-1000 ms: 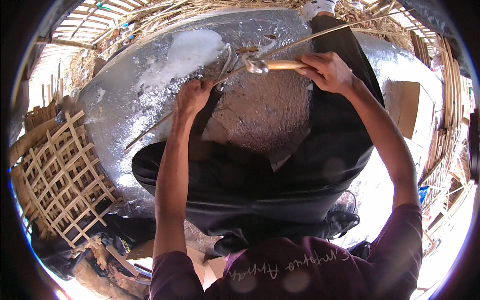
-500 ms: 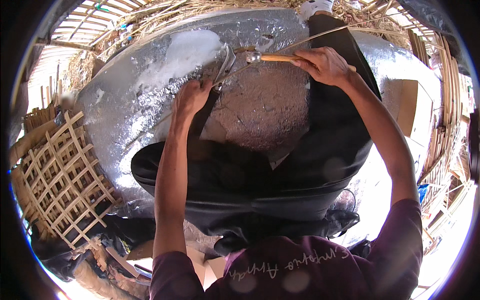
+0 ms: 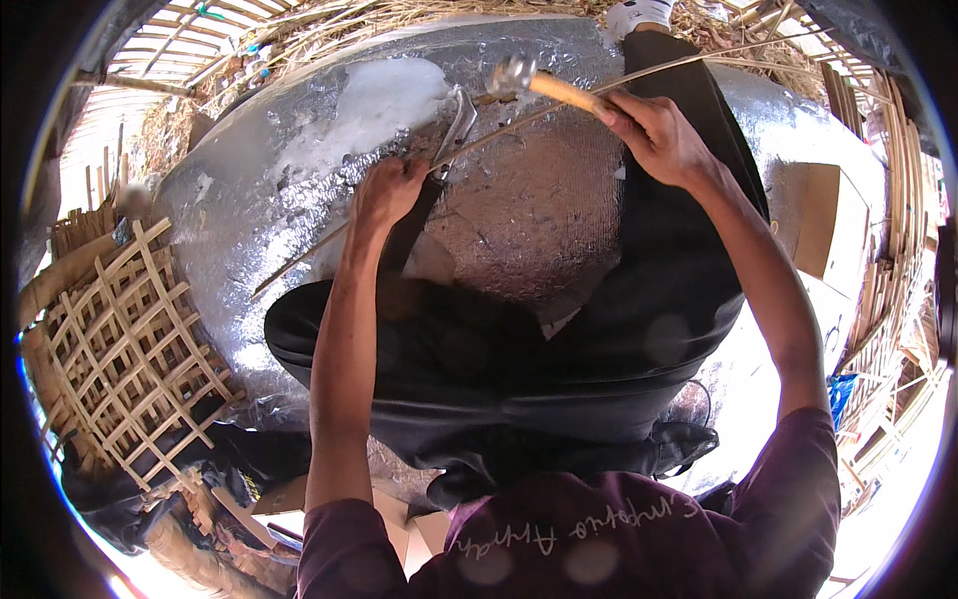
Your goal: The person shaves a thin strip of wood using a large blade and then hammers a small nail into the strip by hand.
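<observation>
My right hand (image 3: 654,135) grips the wooden handle of a hammer (image 3: 534,82), whose metal head is raised at the top centre. My left hand (image 3: 387,190) is closed around the dark handle of a curved metal blade (image 3: 458,118) that stands against a long thin bamboo strip (image 3: 599,88). The strip runs from lower left to upper right across a silver foil mat (image 3: 299,180). The hammer head hangs just right of and above the blade's top. My legs in black trousers (image 3: 519,369) lie across the mat.
A woven bamboo lattice (image 3: 125,339) lies at the left. Dry straw and bamboo strips (image 3: 309,25) are piled along the top. A brown cardboard box (image 3: 823,215) sits at the right, with more bamboo pieces (image 3: 883,329) beyond it.
My right hand has lifted the hammer up and away from the blade's top. My left hand keeps the blade in about the same place on the strip.
</observation>
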A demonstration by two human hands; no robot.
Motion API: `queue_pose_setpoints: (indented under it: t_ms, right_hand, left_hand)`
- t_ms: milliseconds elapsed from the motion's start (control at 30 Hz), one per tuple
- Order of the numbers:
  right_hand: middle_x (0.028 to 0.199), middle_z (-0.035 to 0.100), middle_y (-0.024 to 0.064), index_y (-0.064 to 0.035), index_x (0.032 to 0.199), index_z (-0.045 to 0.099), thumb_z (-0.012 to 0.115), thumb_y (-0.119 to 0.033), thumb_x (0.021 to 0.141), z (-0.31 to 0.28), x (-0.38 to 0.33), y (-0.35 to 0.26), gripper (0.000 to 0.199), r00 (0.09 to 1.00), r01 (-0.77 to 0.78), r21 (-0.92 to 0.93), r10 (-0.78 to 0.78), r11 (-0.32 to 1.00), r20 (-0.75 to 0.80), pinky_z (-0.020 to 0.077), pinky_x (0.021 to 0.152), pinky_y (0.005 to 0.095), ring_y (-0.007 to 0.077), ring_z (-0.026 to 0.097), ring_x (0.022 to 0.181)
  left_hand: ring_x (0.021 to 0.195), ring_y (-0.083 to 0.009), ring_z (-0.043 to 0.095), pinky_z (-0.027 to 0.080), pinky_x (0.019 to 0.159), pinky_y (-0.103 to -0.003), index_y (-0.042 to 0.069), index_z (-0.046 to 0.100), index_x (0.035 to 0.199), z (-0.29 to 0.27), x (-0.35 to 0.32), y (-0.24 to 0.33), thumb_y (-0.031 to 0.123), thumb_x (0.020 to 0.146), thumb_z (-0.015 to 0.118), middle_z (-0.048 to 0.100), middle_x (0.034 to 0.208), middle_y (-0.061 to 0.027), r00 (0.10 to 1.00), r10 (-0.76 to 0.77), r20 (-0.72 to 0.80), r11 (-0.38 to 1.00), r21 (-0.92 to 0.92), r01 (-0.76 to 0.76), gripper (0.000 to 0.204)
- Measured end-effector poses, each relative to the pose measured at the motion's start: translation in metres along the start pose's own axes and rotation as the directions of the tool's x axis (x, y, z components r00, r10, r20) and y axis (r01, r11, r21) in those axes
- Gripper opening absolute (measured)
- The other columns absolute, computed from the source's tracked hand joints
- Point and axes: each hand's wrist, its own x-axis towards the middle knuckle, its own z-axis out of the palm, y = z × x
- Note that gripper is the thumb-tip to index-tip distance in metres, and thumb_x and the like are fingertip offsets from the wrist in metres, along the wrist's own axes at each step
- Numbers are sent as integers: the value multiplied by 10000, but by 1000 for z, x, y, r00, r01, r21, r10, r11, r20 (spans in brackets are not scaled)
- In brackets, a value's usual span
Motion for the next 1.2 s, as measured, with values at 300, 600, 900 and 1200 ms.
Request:
queue_pose_setpoints:
  t_ms: [300, 600, 900, 1200]
  right_hand:
    - [680, 541, 62, -37, 1182, 545, 513, -336, 988, 7, -15, -43, 358, 683, -714, 445, 677, 541, 274, 439, 365, 275, 101, 526, 469]
    - [618, 424, -27, -69, 1058, 544, 438, -451, 1005, 12, -9, -58, 400, 656, -748, 385, 692, 541, 302, 350, 371, 212, 44, 406, 440]
    - [682, 591, 194, -56, 977, 564, 501, -228, 988, 22, -9, -66, 183, 946, -323, -41, 321, 946, -31, 464, 529, 449, 380, 609, 608]
    - [668, 581, 191, -47, 1048, 572, 530, -236, 977, 8, -6, -78, 206, 940, -338, -125, 342, 933, 13, 454, 524, 443, 383, 612, 617]
  left_hand:
    - [826, -453, 634, 501, 753, -497, -6, 667, 785, 2, -6, 4, 454, 869, 488, 637, 829, -276, 999, 13, -52, 1000, -20, -14, 501]
    - [842, -443, 635, 501, 752, -499, 2, 669, 832, -28, -18, 33, 478, 890, 453, 645, 880, -263, 997, -60, 40, 997, -35, 61, 526]
    - [843, -453, 637, 503, 741, -492, 2, 671, 882, -12, -8, 15, 509, 902, 448, 637, 853, -285, 999, -14, 43, 999, -40, 16, 554]
    - [817, -452, 634, 488, 724, -514, 3, 651, 877, -11, -9, 14, 479, 900, 467, 624, 816, -296, 1000, 19, 14, 1000, -9, -19, 511]
